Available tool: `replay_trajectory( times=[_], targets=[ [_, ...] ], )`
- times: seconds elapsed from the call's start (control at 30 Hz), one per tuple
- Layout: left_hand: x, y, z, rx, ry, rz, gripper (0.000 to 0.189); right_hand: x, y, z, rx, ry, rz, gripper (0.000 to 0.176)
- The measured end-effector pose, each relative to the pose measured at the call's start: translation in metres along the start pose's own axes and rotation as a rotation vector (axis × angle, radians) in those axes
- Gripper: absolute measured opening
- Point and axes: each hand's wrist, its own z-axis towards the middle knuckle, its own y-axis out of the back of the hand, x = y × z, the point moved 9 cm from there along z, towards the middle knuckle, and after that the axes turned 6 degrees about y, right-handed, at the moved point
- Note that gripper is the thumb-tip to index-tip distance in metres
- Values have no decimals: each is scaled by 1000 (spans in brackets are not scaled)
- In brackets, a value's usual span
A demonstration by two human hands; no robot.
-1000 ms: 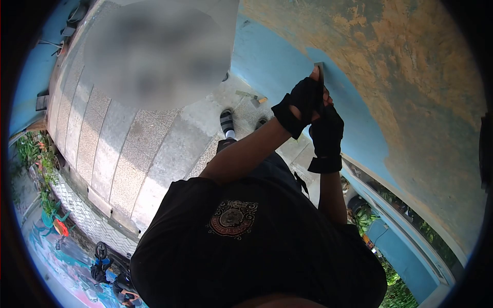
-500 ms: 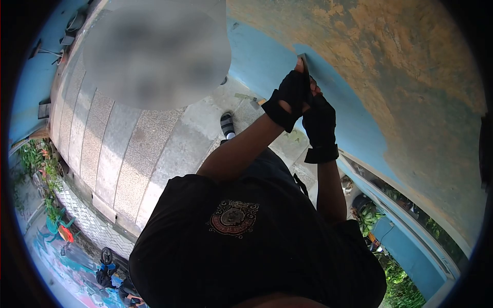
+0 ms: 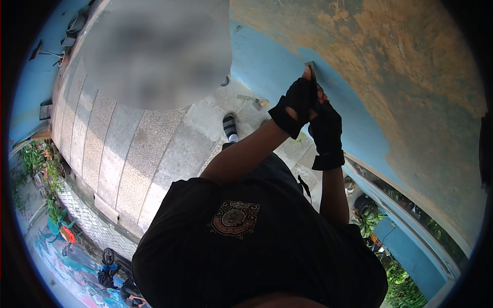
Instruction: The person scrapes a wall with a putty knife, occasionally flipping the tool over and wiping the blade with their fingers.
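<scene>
My left hand (image 3: pixel 299 97), in a black fingerless glove, is closed on a thin flat scraper (image 3: pixel 310 65), its thumb stretched along the tool near the upper end. My right hand (image 3: pixel 327 126), gloved the same way, is closed round the tool's lower part just below and to the right; its fingertips show beside the left hand. The scraper's end rests against the wall, at light blue paint (image 3: pixel 272 59) bordering a rough tan and grey patch (image 3: pixel 405 87). Most of the handle is hidden by the gloves.
Below the wall runs a paved floor (image 3: pixel 169 159), with a sandalled foot (image 3: pixel 229 126) on it. A small block-like item (image 3: pixel 263 103) lies near the wall base. A ledge (image 3: pixel 411 220) and plants (image 3: pixel 398 287) are at lower right. A blurred patch covers the upper left.
Both hands and the scraper have shifted slightly down and right in view, with the scraper still at the blue paint. The view itself has moved a little too.
</scene>
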Motion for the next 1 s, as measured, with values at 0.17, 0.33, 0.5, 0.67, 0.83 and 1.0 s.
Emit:
replay_trajectory(
  times=[0.17, 0.33, 0.5, 0.67, 0.83, 1.0],
  targets=[
    [-61, 16, 15, 96, -202, 27, 52, 5, -44, 41, 88, 105, 103, 43],
    [-117, 82, 19, 1, -143, -41, 46, 6, -123, 71, 184, 363, -204, 43],
    [-74, 79, -26, 95, 74, 65, 54, 45, -62, 12, 259, 53, -7, 47],
    [-85, 108, -50, -185, -37, 135, 43, 29, -30, 12, 165, -383, 482, 51],
    [-108, 121, -51, -125, -206, 130, 35, 27, -117, 50, 60, 187, 20, 43],
    [-144, 115, -99, -312, -269, 225, 36, 51, -84, 2, 168, -137, 377, 43]
  ],
)
